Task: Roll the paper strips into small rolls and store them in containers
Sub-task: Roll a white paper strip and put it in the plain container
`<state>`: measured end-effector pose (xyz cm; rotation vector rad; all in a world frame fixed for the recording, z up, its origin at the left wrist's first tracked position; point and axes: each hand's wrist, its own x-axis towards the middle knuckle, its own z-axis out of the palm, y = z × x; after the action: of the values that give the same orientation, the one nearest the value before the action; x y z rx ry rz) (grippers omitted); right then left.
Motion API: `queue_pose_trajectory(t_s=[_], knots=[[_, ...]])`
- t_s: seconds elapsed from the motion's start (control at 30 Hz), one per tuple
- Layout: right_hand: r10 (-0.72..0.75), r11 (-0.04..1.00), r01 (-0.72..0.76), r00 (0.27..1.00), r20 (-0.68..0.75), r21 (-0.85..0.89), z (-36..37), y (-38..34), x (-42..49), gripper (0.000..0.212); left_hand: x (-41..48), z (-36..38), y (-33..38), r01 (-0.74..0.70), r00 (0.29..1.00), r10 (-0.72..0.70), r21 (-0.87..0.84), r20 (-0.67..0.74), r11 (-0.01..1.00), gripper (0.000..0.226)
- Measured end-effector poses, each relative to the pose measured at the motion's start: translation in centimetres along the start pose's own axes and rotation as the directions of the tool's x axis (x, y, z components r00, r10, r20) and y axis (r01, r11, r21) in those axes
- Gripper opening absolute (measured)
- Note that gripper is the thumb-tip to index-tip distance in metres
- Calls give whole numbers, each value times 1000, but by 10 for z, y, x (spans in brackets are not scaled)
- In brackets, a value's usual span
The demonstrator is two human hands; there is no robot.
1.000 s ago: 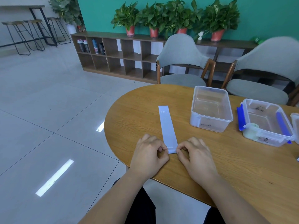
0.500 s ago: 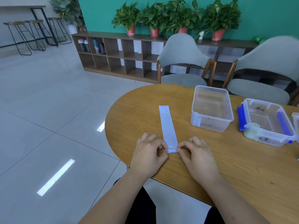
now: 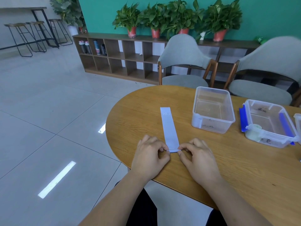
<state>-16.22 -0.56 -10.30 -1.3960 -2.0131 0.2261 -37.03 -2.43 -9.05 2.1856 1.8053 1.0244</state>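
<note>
Paper strip (image 3: 169,128) lies flat on table (image 3: 228,168), its near end curled into a small roll. Left grip (image 3: 150,154) and right grip (image 3: 197,156) each pinch one end of that roll. Clear container (image 3: 211,128) stands just right of the strip.

The pale lilac paper strip (image 3: 169,128) lies flat on the table (image 3: 228,168), near end curled into a small roll. To its right stand a clear container (image 3: 211,128) and a blue-latched container (image 3: 270,141).

2 chairs (image 3: 185,62) behind table (image 3: 228,168); plants (image 3: 179,17), shelf (image 3: 123,59).
</note>
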Motion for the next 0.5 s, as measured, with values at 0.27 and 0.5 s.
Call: queue_pose_trajectory(t_s=[0.27, 0.5], knots=[[24, 1000, -24, 1000, 12, 19, 1, 0, 1, 5, 0, 1, 0, 15, 1000, -15, -9, -4, 1000, 4], [22, 998, -21, 1000, -12, 60, -1, 0, 0, 15, 0, 0, -1, -15, 1000, 15, -14, -8, 1000, 5]])
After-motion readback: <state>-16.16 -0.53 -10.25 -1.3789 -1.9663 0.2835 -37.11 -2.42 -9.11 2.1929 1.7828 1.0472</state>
